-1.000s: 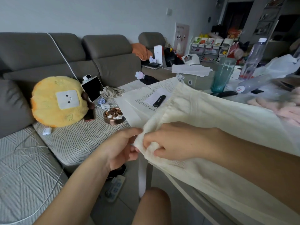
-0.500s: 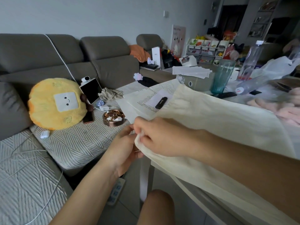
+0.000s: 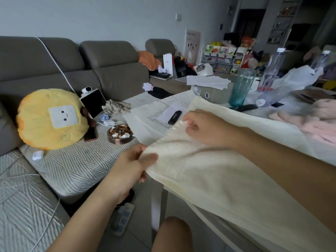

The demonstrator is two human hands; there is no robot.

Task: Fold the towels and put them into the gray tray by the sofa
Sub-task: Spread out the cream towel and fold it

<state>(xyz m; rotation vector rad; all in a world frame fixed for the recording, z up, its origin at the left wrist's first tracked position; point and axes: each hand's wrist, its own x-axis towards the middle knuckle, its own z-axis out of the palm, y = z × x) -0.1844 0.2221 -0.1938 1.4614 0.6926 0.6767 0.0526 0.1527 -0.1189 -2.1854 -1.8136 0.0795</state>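
Note:
A cream towel (image 3: pixel 214 171) lies across the table's near edge and hangs over it towards my lap. My left hand (image 3: pixel 131 166) pinches its lower left corner off the table edge. My right hand (image 3: pixel 201 128) pinches the upper left corner just above the papers, so the short edge is stretched between the two hands. A pink towel (image 3: pixel 312 124) lies bunched on the table at the right. No gray tray shows in this view.
Papers (image 3: pixel 149 117) and a black lighter (image 3: pixel 175 117) lie beyond the towel. A teal glass (image 3: pixel 241 86), plastic bottles (image 3: pixel 272 70) and a cardboard box (image 3: pixel 212 93) stand behind. On the sofa (image 3: pixel 76 160) at left sit a yellow cushion (image 3: pixel 49 119), a tablet (image 3: pixel 93 103) and a copper ashtray (image 3: pixel 120 133).
My hands were together on one corner. Now they have drawn apart: the right moved up and away, the left down and left, spreading the towel's short edge.

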